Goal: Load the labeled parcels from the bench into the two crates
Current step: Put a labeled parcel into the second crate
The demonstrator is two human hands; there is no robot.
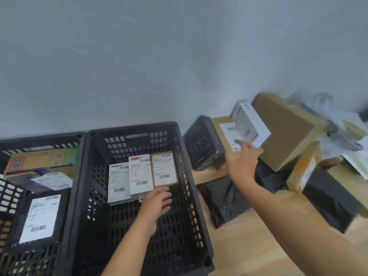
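Note:
Two black slotted crates stand side by side. The right crate (180, 156) holds three labeled parcels leaning against its far wall, the rightmost a brown one (164, 169). My left hand (157, 200) is inside this crate, fingers loosely spread just below that brown parcel, holding nothing. The left crate (77, 176) contains a black labeled parcel (39, 218) and a printed carton (42, 160). My right hand (242, 164) reaches open over the wooden bench (249, 251) toward a flat brown labeled parcel (225, 134), with a white labeled box (251, 124) resting on it.
On the bench lie a black box (201, 144), a large tan box (286, 130), black plastic mailers (225, 198), a small brown parcel with an orange label (304, 168) and crumpled white packaging (344, 134). A grey wall stands behind everything.

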